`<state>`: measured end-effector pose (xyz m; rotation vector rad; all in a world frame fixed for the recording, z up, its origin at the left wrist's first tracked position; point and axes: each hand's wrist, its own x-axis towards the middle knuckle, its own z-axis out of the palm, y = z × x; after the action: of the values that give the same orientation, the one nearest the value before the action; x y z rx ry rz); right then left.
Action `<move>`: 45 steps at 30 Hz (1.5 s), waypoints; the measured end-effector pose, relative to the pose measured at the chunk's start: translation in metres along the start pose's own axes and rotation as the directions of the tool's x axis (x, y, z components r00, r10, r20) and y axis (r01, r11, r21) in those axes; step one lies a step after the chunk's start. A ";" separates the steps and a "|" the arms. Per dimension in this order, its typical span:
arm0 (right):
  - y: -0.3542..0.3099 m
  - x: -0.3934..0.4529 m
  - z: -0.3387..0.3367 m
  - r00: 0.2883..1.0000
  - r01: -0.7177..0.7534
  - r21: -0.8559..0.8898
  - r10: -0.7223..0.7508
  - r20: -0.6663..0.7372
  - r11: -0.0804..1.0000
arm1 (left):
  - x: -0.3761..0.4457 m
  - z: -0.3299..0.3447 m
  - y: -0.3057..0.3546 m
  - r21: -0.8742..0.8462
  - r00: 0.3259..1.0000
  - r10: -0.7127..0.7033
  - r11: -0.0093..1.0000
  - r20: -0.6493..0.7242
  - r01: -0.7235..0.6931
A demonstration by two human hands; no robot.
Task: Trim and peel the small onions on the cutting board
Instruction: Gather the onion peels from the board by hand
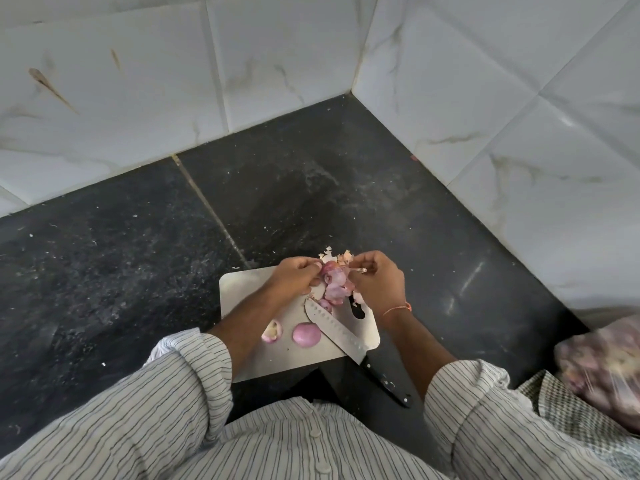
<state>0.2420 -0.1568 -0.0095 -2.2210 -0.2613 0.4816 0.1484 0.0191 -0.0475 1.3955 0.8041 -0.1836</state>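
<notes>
Steel knife (337, 332) lies on cutting board (242, 292) w/ peeled onion (306, 335) beside.

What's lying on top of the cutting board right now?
On the cutting board: a knife, a peeled onion, a skin piece, and pinkish peels. Both hands cover its far edge.

You are looking through a wide-angle lens: the tile joints on the wall (284, 64) bow and splay toward the edges. Light is soft, even daylight, moderately bright, with no hard shadows (only a faint one under the cutting board (242, 289)). A pale streak of glare lies on the dark counter (471, 275) at the right, and the tiles carry a dull sheen. The bag of onions (602, 365) at the right edge is smeared and out of focus.
</notes>
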 end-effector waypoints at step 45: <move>-0.003 -0.021 0.034 0.943 0.130 -0.603 0.090 0.321 0.787 | -0.014 -0.020 0.006 -0.751 0.959 -0.262 0.612 0.105 0.249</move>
<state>0.2084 -0.1385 -0.0216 -2.7598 -0.7128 0.8642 0.1334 0.0338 -0.0339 0.4654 0.9454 -0.0359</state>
